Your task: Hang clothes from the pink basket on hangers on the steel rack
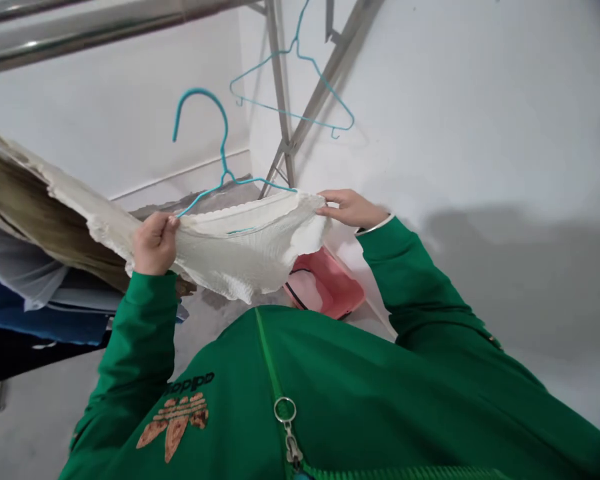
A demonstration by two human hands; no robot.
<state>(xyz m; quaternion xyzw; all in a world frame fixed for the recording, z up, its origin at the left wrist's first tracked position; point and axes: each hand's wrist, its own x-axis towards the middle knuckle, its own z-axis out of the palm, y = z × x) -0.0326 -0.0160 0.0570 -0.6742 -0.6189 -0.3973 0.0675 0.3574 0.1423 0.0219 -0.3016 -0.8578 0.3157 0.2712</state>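
A white crinkled garment (230, 267) with a ruffled edge hangs on a blue hanger (225, 140), whose hook points up and to the left. My left hand (154, 243) is closed on the garment's left top corner, where the hanger's arm runs into the fabric. At the opposite corner, my right hand (353, 208) pinches the white cloth between thumb and fingers. The neckline is stretched between both hands, and most of the hanger's lower bar is hidden inside the cloth.
A second blue hanger (293, 110) hangs by the metal rack's legs (280, 80). Metal rails (105, 33) cross the upper left. Several clothes (45, 220) hang at the left. A pink basin (330, 287) stands below the garment, and a white wall (505, 120) rises at the right.
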